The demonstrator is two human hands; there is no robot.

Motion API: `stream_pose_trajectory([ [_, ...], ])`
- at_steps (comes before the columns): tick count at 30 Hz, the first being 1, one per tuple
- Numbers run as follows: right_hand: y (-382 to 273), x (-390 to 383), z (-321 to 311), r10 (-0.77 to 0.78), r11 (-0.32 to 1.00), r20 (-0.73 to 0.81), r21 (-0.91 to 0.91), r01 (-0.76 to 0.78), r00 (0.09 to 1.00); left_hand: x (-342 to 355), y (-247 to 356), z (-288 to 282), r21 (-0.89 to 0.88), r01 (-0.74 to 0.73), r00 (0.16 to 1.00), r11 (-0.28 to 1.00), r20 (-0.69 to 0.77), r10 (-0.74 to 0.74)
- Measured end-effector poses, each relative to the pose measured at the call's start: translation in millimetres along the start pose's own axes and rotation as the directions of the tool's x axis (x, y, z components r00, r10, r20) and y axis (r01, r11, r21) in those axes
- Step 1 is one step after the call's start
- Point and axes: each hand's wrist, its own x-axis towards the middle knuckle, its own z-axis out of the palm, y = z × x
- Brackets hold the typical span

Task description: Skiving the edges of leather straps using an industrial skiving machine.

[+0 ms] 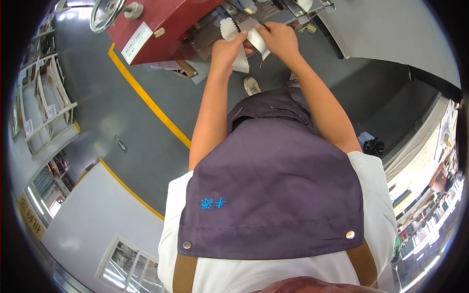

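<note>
Both of my arms reach up to the top middle of the head view. My left hand (225,50) grips a white, scallop-edged piece of sheet material (227,29) against the bed of a red machine (161,19). My right hand (280,39) pinches another white piece (258,43) just to the right of it; the two hands almost touch. A dark metal bar (249,14) of the machine runs just above my fingers. I wear a dark purple apron (273,195) over a white shirt.
A grey floor with a yellow line (146,100) runs left of the machine. A silver handwheel (105,14) sits at the machine's top left. White shelving (46,107) stands at the far left. A light grey panel (391,34) lies at the right. My shoe (251,86) shows below the hands.
</note>
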Motion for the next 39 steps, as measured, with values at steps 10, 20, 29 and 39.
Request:
stream_pose_trajectory([
  [10,6.5,-5.6,-2.1,0.022,0.999,0.144,0.033,-0.027,0.989,-14.5,-18.5,16.4,0.065,-0.073,0.986,0.995,-0.144,0.082],
  [20,-2.5,4.1,12.9,0.031,0.997,0.065,0.065,-0.035,0.997,2.1,-7.5,20.1,0.167,-0.123,0.963,0.978,-0.217,0.158],
  [29,-6.1,-6.6,-4.5,-0.386,0.922,-0.294,-0.098,0.374,0.875,4.9,-20.4,4.6,-0.002,-0.19,0.971,0.982,-0.147,0.188],
  [39,-52.2,10.4,-9.7,-0.308,0.87,0.113,-0.369,0.328,0.945,5.3,-20.2,-4.3,-0.157,-0.093,0.996,0.983,-0.022,0.091],
])
